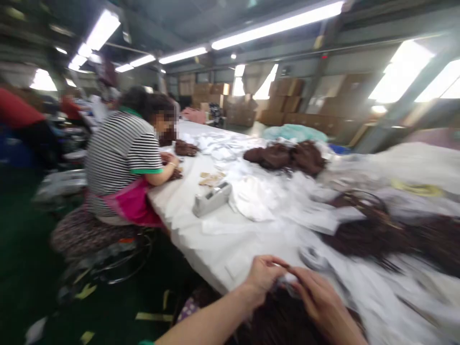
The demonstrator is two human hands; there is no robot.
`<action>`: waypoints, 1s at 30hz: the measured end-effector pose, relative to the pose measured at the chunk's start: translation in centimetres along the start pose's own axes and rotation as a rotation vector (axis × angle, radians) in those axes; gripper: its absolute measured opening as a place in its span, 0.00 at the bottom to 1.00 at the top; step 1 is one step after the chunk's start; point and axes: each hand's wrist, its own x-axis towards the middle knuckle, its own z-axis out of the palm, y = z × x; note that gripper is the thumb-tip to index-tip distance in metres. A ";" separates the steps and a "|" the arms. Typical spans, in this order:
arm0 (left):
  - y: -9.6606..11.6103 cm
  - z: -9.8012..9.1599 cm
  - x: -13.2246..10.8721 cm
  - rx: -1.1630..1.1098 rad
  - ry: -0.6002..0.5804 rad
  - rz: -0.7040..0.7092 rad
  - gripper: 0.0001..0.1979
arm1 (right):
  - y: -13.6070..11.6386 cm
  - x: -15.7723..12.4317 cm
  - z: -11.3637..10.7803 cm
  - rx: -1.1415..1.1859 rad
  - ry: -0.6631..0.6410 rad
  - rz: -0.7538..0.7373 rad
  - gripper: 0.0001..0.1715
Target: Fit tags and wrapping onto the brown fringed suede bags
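My left hand [264, 274] and my right hand [318, 297] meet at the bottom of the view, fingers pinched together over a dark brown wig [280, 318] that lies at the near edge of the long white table [223, 239]. Both hands press on the hair where a small pale piece shows between the fingertips; I cannot make out what it is. A roll of tape [314, 258] lies on the table just beyond my right hand.
A grey tape dispenser [212, 199] stands mid-table. White sheets [266, 196] and more brown wigs [287, 155] cover the table; dark hair [395, 235] lies at right. A seated co-worker [122, 158] in a striped shirt works at the left edge. Cardboard boxes [287, 103] are stacked at the back.
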 end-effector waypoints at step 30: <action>-3.2 3.1 0.8 -0.043 -0.021 -0.021 0.18 | -1.1 -1.3 -3.0 -0.069 -0.285 0.133 0.07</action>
